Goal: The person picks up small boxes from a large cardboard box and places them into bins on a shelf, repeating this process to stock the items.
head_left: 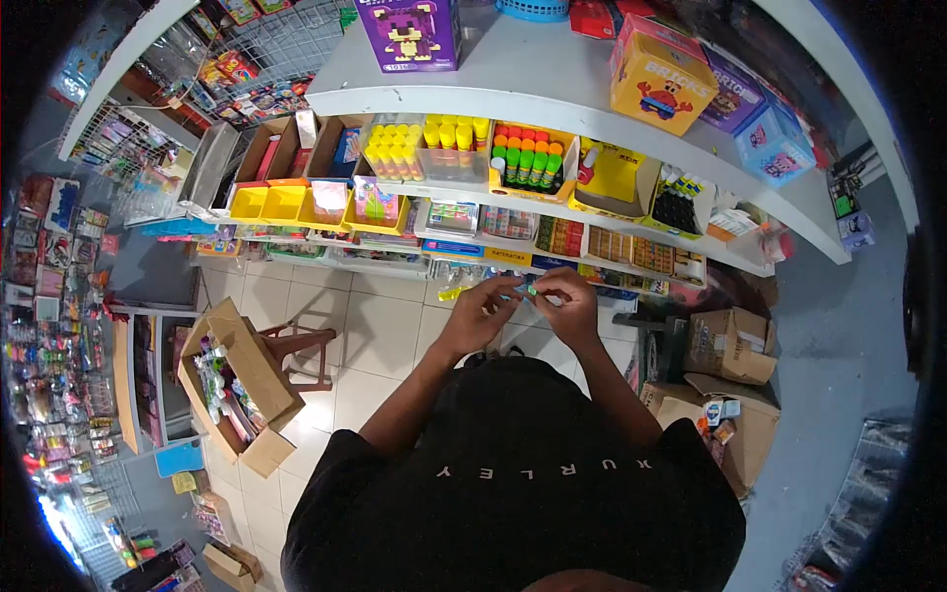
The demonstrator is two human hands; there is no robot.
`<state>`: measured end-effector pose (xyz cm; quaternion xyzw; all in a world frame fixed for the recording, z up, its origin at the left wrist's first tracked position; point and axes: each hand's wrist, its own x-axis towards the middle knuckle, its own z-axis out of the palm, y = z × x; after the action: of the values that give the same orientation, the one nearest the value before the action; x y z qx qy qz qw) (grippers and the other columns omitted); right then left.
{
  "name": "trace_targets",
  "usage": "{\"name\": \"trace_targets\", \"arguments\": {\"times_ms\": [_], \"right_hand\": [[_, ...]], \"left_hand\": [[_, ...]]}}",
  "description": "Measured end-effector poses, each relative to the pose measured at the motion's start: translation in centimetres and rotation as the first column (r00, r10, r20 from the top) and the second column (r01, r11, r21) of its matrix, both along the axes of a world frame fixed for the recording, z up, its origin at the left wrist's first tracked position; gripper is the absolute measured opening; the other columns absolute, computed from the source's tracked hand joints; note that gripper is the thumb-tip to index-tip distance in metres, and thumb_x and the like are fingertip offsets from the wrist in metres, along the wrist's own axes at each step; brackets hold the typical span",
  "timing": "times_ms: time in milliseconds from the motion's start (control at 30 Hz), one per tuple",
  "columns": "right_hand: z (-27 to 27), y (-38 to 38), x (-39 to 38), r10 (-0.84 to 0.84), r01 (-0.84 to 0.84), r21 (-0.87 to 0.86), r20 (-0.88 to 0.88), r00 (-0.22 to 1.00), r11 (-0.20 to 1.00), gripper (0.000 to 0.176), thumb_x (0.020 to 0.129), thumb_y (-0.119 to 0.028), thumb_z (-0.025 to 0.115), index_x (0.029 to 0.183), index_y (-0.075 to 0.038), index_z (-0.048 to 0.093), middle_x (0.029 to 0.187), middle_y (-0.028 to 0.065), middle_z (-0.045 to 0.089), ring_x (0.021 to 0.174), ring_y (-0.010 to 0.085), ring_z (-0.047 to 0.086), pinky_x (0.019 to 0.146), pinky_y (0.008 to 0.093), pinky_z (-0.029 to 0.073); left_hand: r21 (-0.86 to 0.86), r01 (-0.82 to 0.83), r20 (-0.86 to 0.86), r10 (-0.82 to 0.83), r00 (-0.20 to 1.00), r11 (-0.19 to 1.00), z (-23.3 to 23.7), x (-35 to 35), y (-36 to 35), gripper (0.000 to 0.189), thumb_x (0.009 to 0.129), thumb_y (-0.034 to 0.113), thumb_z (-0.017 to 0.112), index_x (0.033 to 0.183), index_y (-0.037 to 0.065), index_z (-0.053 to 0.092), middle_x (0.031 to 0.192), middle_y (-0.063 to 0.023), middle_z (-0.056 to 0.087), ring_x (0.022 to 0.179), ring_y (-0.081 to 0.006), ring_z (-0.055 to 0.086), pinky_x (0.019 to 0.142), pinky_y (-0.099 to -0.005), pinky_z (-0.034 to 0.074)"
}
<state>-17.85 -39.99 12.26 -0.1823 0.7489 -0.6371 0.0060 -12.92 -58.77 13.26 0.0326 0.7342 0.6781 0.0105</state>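
My left hand (485,311) is raised in front of my chest, its fingers bent and pinched near a small item. Close beside it, my right hand (567,304) pinches a small green and white item (533,291) between thumb and fingertips. The item is too small to name. Behind both hands are shelves with an orange and green row of glue-like tubes (528,158), yellow-capped containers (395,150) and small boxes (631,250).
An open cardboard box (237,385) of packaged goods rests by a brown stool (306,355) on the left. More cardboard boxes (730,345) stand at the right. Above the shelves, a grey counter (533,69) carries a purple box (409,35) and an orange bricks box (663,79).
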Motion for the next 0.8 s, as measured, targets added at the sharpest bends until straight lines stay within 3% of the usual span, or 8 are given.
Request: {"name": "trace_targets", "arguments": {"times_ms": [67,267,367,467,567,667,733,800], "right_hand": [[0.1,0.3,-0.1,-0.013,0.061,0.193,-0.239,0.971,0.979,0.019,0.071,-0.003,0.079,0.088,-0.004,0.071,0.095,0.0083,0.063,0.082,0.0189,0.065,0.072,0.0321,0.053],[1.4,0.2,-0.5,0.064,-0.016,0.177,-0.272,0.960,0.984,0.021,0.069,0.000,0.077,0.089,-0.005,0.072,0.095,0.0081,0.064,0.087,0.0225,0.066,0.074,0.0348,0.053],[0.9,0.5,-1.0,0.110,-0.081,0.127,-0.239,0.965,0.989,0.024,0.072,0.000,0.076,0.095,-0.005,0.070,0.098,0.0093,0.063,0.090,0.0208,0.066,0.077,0.0343,0.055],[1.5,0.7,-0.9,0.156,-0.159,-0.079,-0.046,0.987,0.984,0.025,0.076,0.001,0.074,0.100,-0.003,0.067,0.103,0.0108,0.063,0.095,0.0202,0.066,0.084,0.0326,0.056],[0.7,1.2,-1.5,0.196,-0.195,-0.068,0.012,0.981,0.978,0.026,0.079,0.002,0.071,0.104,-0.001,0.066,0.106,0.0119,0.061,0.098,0.0212,0.065,0.091,0.0322,0.056],[-0.3,1.8,-2.5,0.335,-0.340,0.016,0.139,0.932,0.940,0.025,0.079,0.002,0.070,0.104,0.000,0.066,0.102,0.0130,0.062,0.097,0.0219,0.066,0.091,0.0329,0.057],[-1.8,1.8,-2.9,0.346,-0.369,0.157,0.158,0.925,0.916,0.024,0.079,-0.004,0.073,0.101,0.000,0.068,0.093,0.0127,0.065,0.088,0.0189,0.067,0.081,0.0316,0.057],[-7.8,2.4,-3.3,0.317,-0.371,0.328,0.206,0.926,0.869,0.022,0.077,-0.006,0.075,0.098,0.000,0.068,0.087,0.0095,0.066,0.081,0.0136,0.066,0.071,0.0286,0.056]], "left_hand": [[0.029,-0.016,-0.011,0.016,1.000,0.999,0.3,0.1,0.2,0.034,0.084,0.008,0.072,0.117,0.007,0.064,0.091,-0.0041,0.070,0.068,-0.0075,0.057,0.060,-0.0232,0.046],[-0.078,-0.010,-0.009,0.009,1.000,0.997,-0.1,-0.2,0.9,0.030,0.084,0.009,0.074,0.113,0.008,0.067,0.092,-0.0051,0.071,0.070,-0.0076,0.058,0.062,-0.0246,0.048],[-0.106,-0.045,-0.009,0.045,0.999,0.993,0.1,-0.3,0.9,0.028,0.084,0.008,0.074,0.111,0.007,0.068,0.091,-0.0062,0.071,0.071,-0.0091,0.059,0.063,-0.0253,0.048],[-0.132,-0.075,-0.059,0.068,0.996,0.988,0.3,-0.5,0.8,0.027,0.084,0.008,0.073,0.111,0.007,0.068,0.092,-0.0078,0.071,0.072,-0.0120,0.062,0.063,-0.0262,0.049],[-0.180,-0.074,-0.088,0.059,0.994,0.981,0.1,-0.6,0.7,0.027,0.085,0.008,0.071,0.112,0.006,0.067,0.094,-0.0090,0.071,0.074,-0.0152,0.064,0.064,-0.0274,0.049],[-0.238,-0.055,-0.083,0.036,0.996,0.970,-0.8,-0.8,0.3,0.029,0.085,0.009,0.071,0.113,0.005,0.067,0.096,-0.0099,0.071,0.075,-0.0175,0.065,0.065,-0.0293,0.051],[-0.290,-0.050,-0.053,0.036,0.998,0.956,-1.8,-0.5,0.1,0.031,0.084,0.010,0.072,0.115,0.005,0.066,0.097,-0.0107,0.071,0.074,-0.0182,0.065,0.066,-0.0306,0.052],[-0.342,-0.010,0.080,0.040,0.996,0.940,-2.5,0.3,-0.3,0.046,0.084,0.013,0.072,0.126,0.004,0.056,0.102,-0.0149,0.069,0.075,-0.0222,0.067,0.067,-0.0334,0.053]]}}
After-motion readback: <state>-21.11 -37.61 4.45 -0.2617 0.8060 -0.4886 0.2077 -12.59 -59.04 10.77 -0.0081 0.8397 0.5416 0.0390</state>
